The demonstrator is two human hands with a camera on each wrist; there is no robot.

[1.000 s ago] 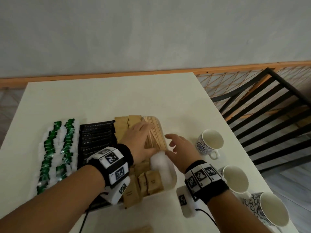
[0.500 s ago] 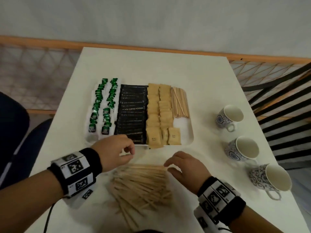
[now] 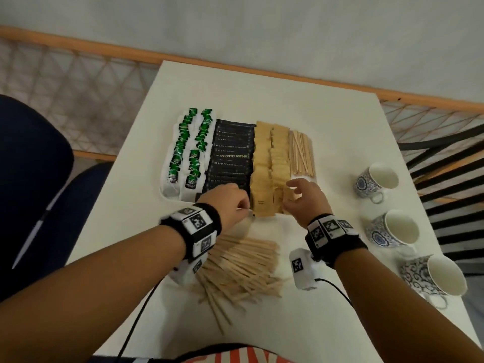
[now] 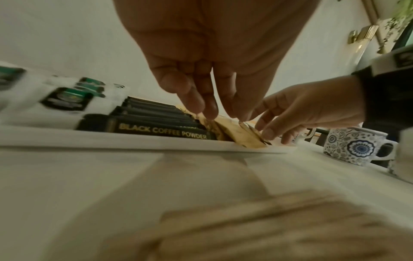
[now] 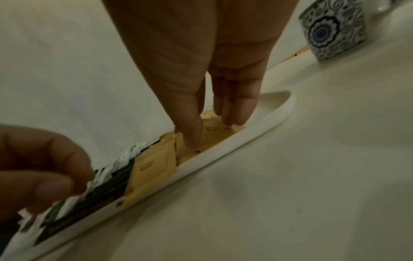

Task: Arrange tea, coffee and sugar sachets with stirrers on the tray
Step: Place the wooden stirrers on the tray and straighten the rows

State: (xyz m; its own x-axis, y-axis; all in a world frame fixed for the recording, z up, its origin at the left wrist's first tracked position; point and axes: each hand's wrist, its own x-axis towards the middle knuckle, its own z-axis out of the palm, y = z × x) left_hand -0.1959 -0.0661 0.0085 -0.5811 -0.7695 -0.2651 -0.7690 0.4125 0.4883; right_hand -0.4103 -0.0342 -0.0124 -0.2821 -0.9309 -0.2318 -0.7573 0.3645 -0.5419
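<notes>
White tabletop [image 3: 327, 121] by a plain wall held our tray [image 5: 263, 130], already packed in rows: tea bags [image 3: 193, 148], black coffee sachets [image 3: 233, 155], brown sugar sachets [image 3: 267, 163] and some stirrers [image 3: 301, 153] at its far right. Our right hand [image 3: 303, 200] pressed nearly straight fingers [image 5: 234, 109] onto the nearest sugar sachets; our left hand [image 3: 227, 203] hung beside it, fingers loosely curled, holding nothing we could see. We judged the sachets done, while a loose pile of stirrers [image 3: 241, 268] on the table remained to load. Three cups [image 3: 392, 229] stood to the right.

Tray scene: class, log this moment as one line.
tray: four rows | left hand: curled at near rim | right hand: fingertips on brown sachets | loose stirrers: on table
</notes>
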